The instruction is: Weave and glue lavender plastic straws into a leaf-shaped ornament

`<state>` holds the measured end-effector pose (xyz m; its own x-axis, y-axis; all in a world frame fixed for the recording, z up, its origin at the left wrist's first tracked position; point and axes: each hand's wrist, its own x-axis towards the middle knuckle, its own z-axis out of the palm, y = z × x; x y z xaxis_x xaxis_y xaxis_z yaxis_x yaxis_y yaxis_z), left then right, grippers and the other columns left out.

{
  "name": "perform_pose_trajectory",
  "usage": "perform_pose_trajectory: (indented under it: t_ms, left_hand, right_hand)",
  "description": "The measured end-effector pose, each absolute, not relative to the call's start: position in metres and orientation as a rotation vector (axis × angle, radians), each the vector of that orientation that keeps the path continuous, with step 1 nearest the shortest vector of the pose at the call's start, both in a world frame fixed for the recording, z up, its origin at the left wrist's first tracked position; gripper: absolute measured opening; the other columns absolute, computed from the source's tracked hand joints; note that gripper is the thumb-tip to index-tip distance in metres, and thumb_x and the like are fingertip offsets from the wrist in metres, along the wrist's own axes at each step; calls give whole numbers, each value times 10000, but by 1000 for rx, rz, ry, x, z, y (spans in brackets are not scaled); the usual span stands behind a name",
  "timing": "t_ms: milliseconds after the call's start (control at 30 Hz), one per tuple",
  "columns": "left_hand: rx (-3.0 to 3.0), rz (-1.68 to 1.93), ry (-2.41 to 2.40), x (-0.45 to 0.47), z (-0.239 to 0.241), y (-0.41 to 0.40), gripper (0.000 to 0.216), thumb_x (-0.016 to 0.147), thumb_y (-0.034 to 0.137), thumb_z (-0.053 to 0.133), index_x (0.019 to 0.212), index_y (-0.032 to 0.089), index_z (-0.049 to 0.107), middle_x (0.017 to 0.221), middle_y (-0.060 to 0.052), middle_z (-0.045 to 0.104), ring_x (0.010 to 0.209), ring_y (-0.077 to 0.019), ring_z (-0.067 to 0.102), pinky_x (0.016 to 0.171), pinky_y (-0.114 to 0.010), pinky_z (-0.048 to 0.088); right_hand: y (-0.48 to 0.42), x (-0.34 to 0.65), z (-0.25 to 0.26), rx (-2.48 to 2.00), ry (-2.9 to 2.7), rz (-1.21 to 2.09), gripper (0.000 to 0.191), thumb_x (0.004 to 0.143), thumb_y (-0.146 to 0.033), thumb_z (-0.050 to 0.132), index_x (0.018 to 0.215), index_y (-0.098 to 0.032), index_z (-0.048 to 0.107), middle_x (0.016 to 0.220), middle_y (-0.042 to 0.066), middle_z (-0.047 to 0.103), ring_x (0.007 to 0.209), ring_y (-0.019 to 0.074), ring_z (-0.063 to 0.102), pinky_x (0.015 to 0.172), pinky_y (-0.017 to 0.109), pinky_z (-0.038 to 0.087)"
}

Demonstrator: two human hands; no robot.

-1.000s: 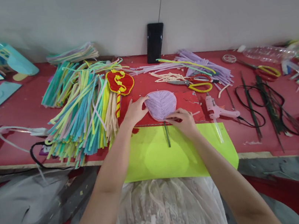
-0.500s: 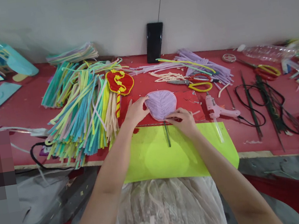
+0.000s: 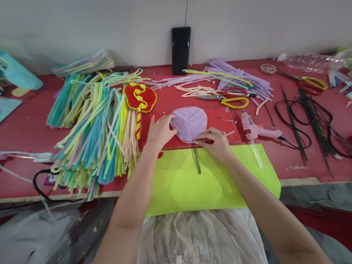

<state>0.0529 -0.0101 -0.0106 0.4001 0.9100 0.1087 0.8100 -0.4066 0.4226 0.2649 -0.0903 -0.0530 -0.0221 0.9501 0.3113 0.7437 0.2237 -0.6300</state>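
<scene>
A rounded lilac fan made of pipe cleaners laid in a V pattern rests on a red mat. A thin dark green stem runs from its lower edge toward me. At the fan's left rim, my left hand has its thumb and fingers closed on the edge. My right hand pinches at the bottom of the fan beside the stem. From under its fingers a pale pink pipe cleaner sticks out to the right. The exact fingertip contact is partly hidden.
Left lie many coloured pipe cleaners and a red-and-yellow fan. Scissors, a pink glue gun and a black cable are at right. A phone leans against the wall. A yellow-green sheet covers the table's front edge.
</scene>
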Motion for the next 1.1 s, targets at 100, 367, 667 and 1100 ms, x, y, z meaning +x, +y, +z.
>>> perform_pose_trajectory:
  t_ms: [100, 367, 667, 1100]
  left_hand:
    - [2348, 486, 1486, 51, -12, -9, 479, 790, 213, 610, 1262, 216, 532, 1312, -78, 592, 1213, -239, 544, 1169, -495, 173]
    - [2243, 552, 1340, 44, -19, 2, 375, 860, 157, 512, 1221, 227, 581, 1314, -48, 595, 1233, -198, 533, 1123, -405, 317]
    - [2260, 594, 1345, 45, -21, 3, 359, 864, 108, 518, 1198, 207, 604, 1269, -66, 626, 1181, -203, 571, 1100, -414, 358]
    - [2238, 602, 1313, 44, -22, 1, 436, 817, 94, 550, 1236, 210, 568, 1320, -75, 587, 1225, -206, 539, 1131, -432, 320]
  right_hand:
    - [-90, 265, -53, -1567, -1810, 392, 213, 823, -469, 626, 828, -296, 749, 848, 33, 679, 852, 202, 618, 833, 389, 369]
    - [-90, 265, -53, -1555, -1796, 390, 218, 813, -478, 635, 813, -293, 751, 834, 30, 672, 831, 198, 616, 839, 396, 364]
    - [-90, 265, -53, -1563, -1796, 391, 195, 809, -465, 645, 812, -300, 749, 848, 28, 679, 841, 199, 618, 841, 394, 373]
    - [-89, 265, -54, -1580, -1806, 407, 170, 799, -444, 665, 823, -299, 750, 854, 24, 679, 855, 198, 616, 850, 395, 371]
